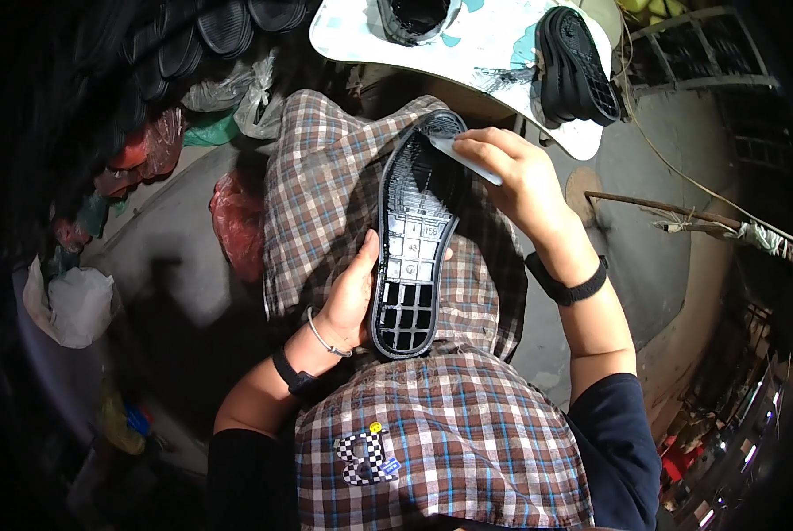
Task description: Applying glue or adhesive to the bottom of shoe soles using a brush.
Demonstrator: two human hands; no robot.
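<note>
A black shoe sole (411, 234) lies lengthwise over my lap, its inner side facing up. Square open cells fill its heel end, and the forefoot has a wet black shine. My left hand (352, 296) grips the sole's left edge near the heel, fingers hidden beneath it. In my right hand (516, 173) a thin whitish, flat strip like a scraper (471, 161) is pinched, its end at the toe part of the sole. A brown plaid apron (440, 416) covers my lap under the sole.
A white patterned board (485, 53) ahead carries a container of black stuff (416, 18) and a stack of black soles (578, 66). More soles (224, 26) line the far left. Plastic bags (237, 226) lie on the left floor. A stick (662, 205) points in from the right.
</note>
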